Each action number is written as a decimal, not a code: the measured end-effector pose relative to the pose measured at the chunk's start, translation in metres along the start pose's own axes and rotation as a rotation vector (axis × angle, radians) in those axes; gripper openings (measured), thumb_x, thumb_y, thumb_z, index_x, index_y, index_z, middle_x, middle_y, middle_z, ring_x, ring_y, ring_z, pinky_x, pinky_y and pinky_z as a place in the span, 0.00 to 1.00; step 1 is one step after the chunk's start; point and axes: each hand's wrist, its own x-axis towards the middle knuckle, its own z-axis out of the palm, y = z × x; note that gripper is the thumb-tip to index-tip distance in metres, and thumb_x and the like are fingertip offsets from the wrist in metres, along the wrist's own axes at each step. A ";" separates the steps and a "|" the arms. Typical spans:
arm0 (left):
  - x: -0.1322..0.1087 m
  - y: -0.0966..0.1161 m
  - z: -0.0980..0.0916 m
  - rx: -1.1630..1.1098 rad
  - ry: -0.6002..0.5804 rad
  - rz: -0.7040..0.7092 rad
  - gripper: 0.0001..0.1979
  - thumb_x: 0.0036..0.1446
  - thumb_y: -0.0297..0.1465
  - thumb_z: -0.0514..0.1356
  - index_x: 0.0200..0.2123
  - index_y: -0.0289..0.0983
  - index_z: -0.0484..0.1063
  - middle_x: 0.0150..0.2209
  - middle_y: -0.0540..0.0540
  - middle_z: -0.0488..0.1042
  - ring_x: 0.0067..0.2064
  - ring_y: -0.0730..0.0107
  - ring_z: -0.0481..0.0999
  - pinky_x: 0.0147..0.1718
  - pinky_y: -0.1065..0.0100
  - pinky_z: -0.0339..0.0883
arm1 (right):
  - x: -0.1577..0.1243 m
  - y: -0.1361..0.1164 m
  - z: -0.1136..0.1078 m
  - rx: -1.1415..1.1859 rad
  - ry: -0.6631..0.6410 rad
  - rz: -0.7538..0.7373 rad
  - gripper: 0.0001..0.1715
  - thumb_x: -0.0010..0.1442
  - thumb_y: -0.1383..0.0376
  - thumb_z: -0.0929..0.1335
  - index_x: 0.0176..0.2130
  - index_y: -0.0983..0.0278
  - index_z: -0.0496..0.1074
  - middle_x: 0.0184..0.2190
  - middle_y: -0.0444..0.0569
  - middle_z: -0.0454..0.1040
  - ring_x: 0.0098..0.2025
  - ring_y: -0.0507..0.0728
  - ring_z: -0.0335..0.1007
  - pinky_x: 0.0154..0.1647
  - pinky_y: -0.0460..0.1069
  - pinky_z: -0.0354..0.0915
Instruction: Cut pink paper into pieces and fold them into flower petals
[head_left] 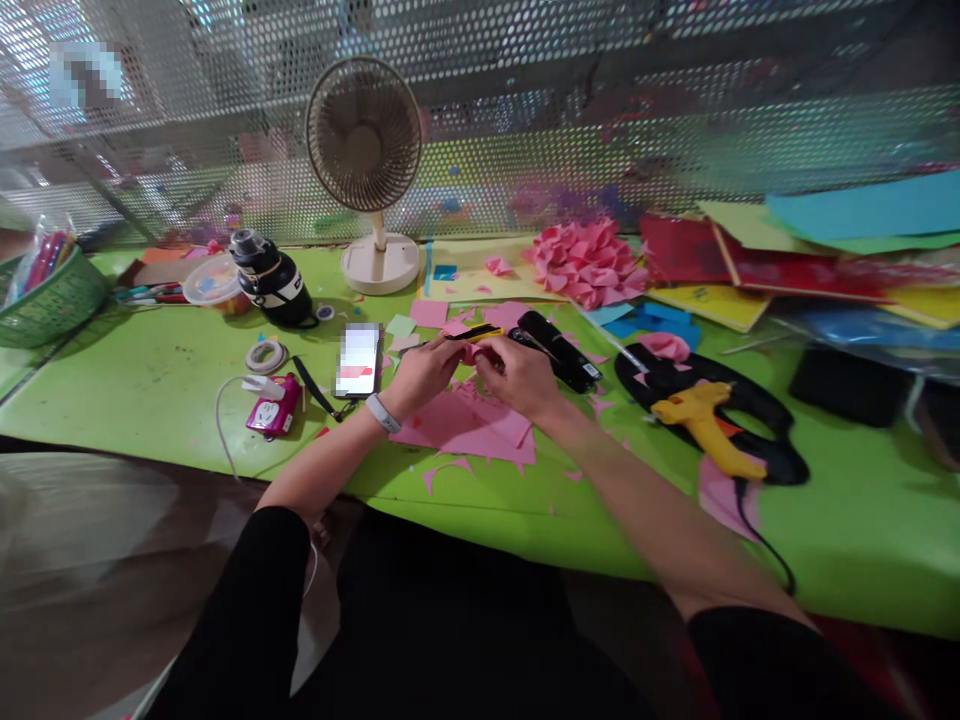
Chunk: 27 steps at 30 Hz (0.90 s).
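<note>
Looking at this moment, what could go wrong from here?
1. The small pink paper piece pinched between the left hand and right hand could crease or slip, being small and mostly covered by fingers.

2. The glue gun's cord runs close by the right forearm; a sweep of that arm might drag the yellow glue gun.

3. If switched on, the fan could scatter loose pink scraps.

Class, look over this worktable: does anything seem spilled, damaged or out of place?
Pink scraps lie strewn around the pink sheet, untidy like loose offcuts. The yellow glue gun lies on its side across a black board, rather than standing upright. No spill is visible.
</note>
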 end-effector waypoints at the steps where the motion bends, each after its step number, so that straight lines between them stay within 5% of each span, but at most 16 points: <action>1: 0.000 0.000 0.000 0.005 0.001 0.004 0.14 0.68 0.29 0.52 0.52 0.36 0.72 0.44 0.40 0.79 0.39 0.68 0.78 0.38 0.69 0.68 | 0.000 0.000 0.000 -0.020 -0.010 -0.004 0.16 0.66 0.60 0.61 0.46 0.64 0.73 0.39 0.56 0.81 0.39 0.63 0.76 0.40 0.53 0.66; 15: -0.002 0.009 0.004 0.077 0.026 0.007 0.13 0.68 0.31 0.51 0.38 0.33 0.74 0.34 0.39 0.79 0.33 0.67 0.77 0.32 0.69 0.65 | -0.003 -0.010 0.004 -0.063 -0.022 0.026 0.17 0.68 0.63 0.57 0.42 0.64 0.73 0.40 0.57 0.80 0.37 0.61 0.74 0.33 0.51 0.63; 27: -0.003 0.000 0.006 0.024 0.016 0.037 0.11 0.69 0.29 0.51 0.49 0.34 0.71 0.41 0.41 0.79 0.40 0.67 0.79 0.39 0.67 0.71 | -0.002 -0.005 0.002 0.038 -0.035 0.063 0.16 0.69 0.60 0.57 0.43 0.62 0.71 0.36 0.54 0.80 0.34 0.61 0.75 0.32 0.52 0.63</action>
